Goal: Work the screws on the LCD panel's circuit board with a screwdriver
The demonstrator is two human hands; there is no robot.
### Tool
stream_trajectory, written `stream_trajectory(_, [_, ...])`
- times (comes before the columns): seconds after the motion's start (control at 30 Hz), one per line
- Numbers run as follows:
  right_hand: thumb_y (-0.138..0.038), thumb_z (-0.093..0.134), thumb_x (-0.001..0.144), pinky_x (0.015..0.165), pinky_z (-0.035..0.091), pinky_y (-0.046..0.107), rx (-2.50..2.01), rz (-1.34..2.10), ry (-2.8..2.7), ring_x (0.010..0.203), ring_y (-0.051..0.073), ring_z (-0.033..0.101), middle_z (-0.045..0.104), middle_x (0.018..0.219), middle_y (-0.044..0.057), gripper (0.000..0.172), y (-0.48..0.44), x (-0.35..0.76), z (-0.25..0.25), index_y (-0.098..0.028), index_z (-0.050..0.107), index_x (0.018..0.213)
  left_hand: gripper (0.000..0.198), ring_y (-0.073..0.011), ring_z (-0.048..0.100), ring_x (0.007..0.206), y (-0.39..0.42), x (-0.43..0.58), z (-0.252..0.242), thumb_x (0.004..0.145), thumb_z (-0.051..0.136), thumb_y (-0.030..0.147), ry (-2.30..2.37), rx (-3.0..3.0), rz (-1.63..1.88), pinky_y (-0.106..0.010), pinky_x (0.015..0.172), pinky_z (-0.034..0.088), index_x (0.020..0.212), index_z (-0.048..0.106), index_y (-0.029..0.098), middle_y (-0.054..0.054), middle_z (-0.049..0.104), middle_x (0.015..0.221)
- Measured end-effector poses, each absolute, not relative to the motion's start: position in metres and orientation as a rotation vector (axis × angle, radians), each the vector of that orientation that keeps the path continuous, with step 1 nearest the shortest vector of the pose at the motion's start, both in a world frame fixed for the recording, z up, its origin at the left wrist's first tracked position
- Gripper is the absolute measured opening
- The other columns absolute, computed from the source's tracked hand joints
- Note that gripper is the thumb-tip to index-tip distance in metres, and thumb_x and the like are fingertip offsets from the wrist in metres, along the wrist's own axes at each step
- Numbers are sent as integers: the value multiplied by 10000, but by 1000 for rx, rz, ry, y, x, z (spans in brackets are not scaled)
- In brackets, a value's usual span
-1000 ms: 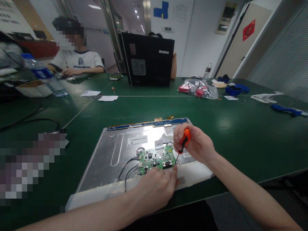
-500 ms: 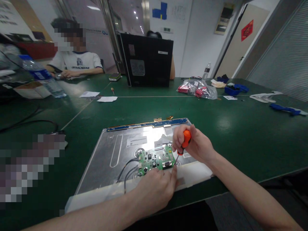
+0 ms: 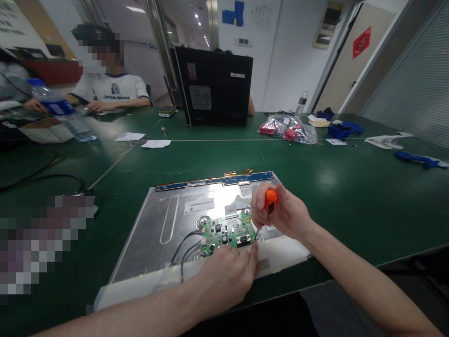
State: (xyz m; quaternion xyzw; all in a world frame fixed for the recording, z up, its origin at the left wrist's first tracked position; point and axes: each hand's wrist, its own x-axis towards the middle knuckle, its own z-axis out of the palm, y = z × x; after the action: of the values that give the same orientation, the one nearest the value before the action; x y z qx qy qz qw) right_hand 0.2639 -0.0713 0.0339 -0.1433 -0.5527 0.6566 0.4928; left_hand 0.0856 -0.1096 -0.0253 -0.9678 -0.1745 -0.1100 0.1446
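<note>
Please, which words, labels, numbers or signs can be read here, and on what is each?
"STAR WARS": white T-shirt.
"福", apparently: red door sign.
Too small or blurred: metal panel sticker, circuit board markings, black computer case labels, blue bottle label, wall writing, upper-left banner.

— Seeing bright orange on the screwdriver handle (image 3: 271, 196), patched with black!
— And getting vivid green across the circuit board (image 3: 229, 230), dotted black and silver!
— Silvery grey over the metal panel (image 3: 147, 243), then blue edged with gold along the narrow strip (image 3: 206, 183)!
— Dark green right across the table (image 3: 343, 201), crossed by pale lines, and red on the diamond-shaped sign (image 3: 361, 42)!
</note>
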Motion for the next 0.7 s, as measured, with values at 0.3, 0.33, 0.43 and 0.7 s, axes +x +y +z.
stream_trajectory(0.3, [-495,532,881,498,390,228,-303,1527,-1404,563,87,469,506,730,-41,271,-73,263,37,-228,507,852,334,-189,617,501,-111,84,-26,989,321,213,-514,-2783,-302,-272,454,436,1171,502,-2,-75,642,662])
stream_trajectory(0.33, [-498,517,889,514,393,238,-308,1514,-1426,600,95,503,514,756,-25,289,-74,263,37,-214,528,838,340,-189,617,505,-111,84,-26,990,315,214,-517,-2786,-289,-273,458,439,1180,495,-2,-75,642,663])
stream_trajectory(0.43, [-509,495,897,529,388,252,-330,1530,-1458,610,104,517,511,725,-15,330,-75,264,38,-190,576,871,339,-182,622,520,-111,84,-27,990,322,223,-522,-2799,-260,-263,473,449,1199,481,8,-75,647,676])
stream_trajectory(0.7, [-508,479,905,535,403,255,-360,1557,-1393,609,115,533,566,750,-16,282,-77,263,37,-227,504,907,324,-200,625,510,-110,85,-25,980,345,208,-509,-2822,-282,-291,442,462,1184,475,-7,-65,643,680])
